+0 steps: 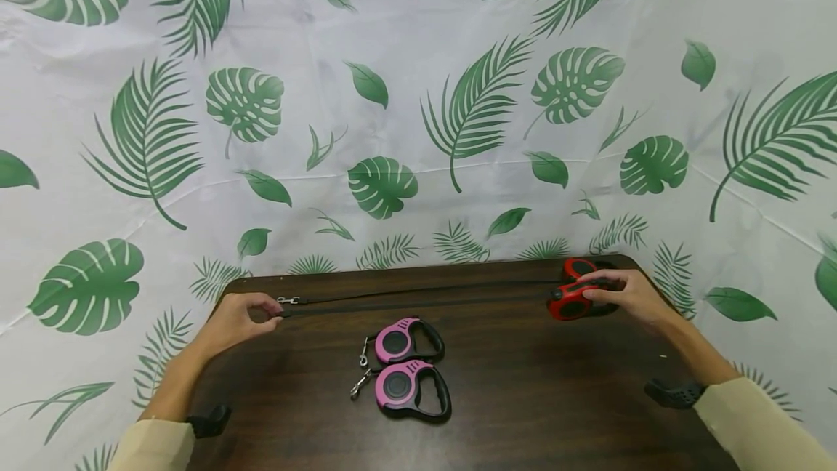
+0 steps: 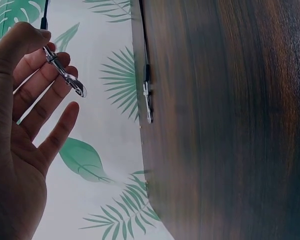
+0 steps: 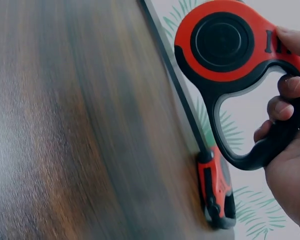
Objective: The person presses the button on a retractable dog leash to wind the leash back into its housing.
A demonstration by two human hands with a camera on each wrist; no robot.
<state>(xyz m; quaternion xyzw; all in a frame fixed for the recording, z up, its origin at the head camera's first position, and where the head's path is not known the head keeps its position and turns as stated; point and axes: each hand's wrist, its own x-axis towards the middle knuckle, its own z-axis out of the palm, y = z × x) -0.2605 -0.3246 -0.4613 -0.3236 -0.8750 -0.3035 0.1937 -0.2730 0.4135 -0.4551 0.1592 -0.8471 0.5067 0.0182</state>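
Note:
My left hand [image 1: 243,321] pinches the black cord of a retractable dog leash between thumb and forefinger, just above its silver snap hook [image 2: 65,75]. My right hand [image 1: 633,296] holds that leash's red and black casing [image 3: 222,42], fingers round the grip and thumb on the red upper side. Between the hands the cord [image 1: 418,304] runs stretched straight across the table. Behind it lies a second red leash [image 3: 219,187], its cord [image 1: 418,290] drawn out to the left and ending in a snap hook [image 2: 148,105].
Two pink and black retractable leashes [image 1: 395,342] [image 1: 397,386] lie one before the other in the middle of the dark wooden table [image 1: 523,398], hooks to the left. A white leaf-print cloth [image 1: 418,115] hangs behind the table and at its sides.

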